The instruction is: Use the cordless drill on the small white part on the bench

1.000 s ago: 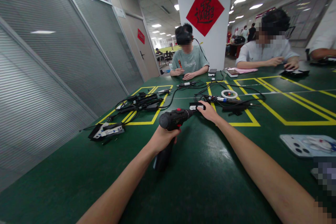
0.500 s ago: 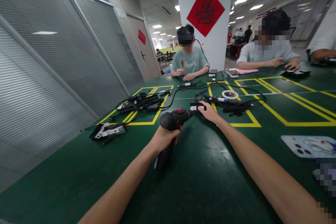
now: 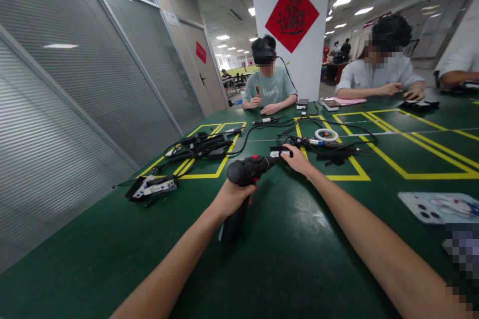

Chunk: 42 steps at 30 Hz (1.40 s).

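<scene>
A black cordless drill (image 3: 245,171) with red details is gripped by my left hand (image 3: 234,198), the fingers wrapped round its handle. Its chuck points to the right and away, and the front end meets a small black block with a white label (image 3: 276,152). My right hand (image 3: 297,159) pinches that block from its right side on the green table. The exact contact between the drill's tip and the block is too small to make out.
Tangled black cables (image 3: 202,145) lie at left, near a black-and-white packet (image 3: 155,187). A white ring (image 3: 326,135) and pen-like tools sit beyond my right hand. A phone (image 3: 439,208) rests at right. Two people (image 3: 271,84) (image 3: 381,75) sit across the green table (image 3: 299,269).
My hands, the drill and the labelled block keep almost the same positions. The whole view has shifted very slightly.
</scene>
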{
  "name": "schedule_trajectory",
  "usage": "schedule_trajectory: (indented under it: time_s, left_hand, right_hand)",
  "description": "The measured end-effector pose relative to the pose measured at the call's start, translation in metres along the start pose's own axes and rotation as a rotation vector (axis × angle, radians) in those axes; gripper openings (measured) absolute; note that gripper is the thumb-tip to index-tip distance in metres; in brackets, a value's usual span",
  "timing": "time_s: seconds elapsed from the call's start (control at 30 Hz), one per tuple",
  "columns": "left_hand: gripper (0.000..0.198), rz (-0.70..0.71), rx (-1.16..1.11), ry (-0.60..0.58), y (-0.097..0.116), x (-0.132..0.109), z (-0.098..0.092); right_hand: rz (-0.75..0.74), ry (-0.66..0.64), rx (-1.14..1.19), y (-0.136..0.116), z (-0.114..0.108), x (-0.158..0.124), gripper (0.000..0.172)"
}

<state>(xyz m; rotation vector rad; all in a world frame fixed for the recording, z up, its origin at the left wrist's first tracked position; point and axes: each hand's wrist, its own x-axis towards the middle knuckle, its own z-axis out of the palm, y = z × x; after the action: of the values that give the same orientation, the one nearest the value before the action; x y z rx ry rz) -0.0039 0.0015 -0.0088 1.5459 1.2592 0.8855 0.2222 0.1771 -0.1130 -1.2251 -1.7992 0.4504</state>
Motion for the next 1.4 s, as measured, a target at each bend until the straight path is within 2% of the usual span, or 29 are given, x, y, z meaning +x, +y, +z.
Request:
schedule_trajectory:
  time_s: [0.2,0.37,0.63,1.1,1.4]
  left_hand:
    - [0.03,-0.021,0.017,0.014,0.0019,-0.0002,0.0012]
    - [0.032,-0.006,0.03,0.002,0.0063,-0.0016,0.0019]
    - [0.035,-0.006,-0.009,0.002,0.0008,0.0003,0.0012]
    - [0.03,-0.01,0.005,0.031,0.0017,-0.0001,0.002]
    - [0.039,0.017,-0.036,0.034,-0.002,0.0016,0.0014]
  right_hand:
    - [-0.004,0.004,-0.006,-0.0002,-0.0002,-0.0001,0.044]
    - [0.01,-0.005,-0.012,-0.0014,-0.0006,-0.0001,0.044]
    - [0.001,0.005,-0.021,-0.0001,0.0002,0.0001,0.043]
    - [0.008,0.002,-0.007,0.0024,0.0013,0.0014,0.043]
    - [0.019,0.006,0.007,0.0019,0.0019,0.0009,0.044]
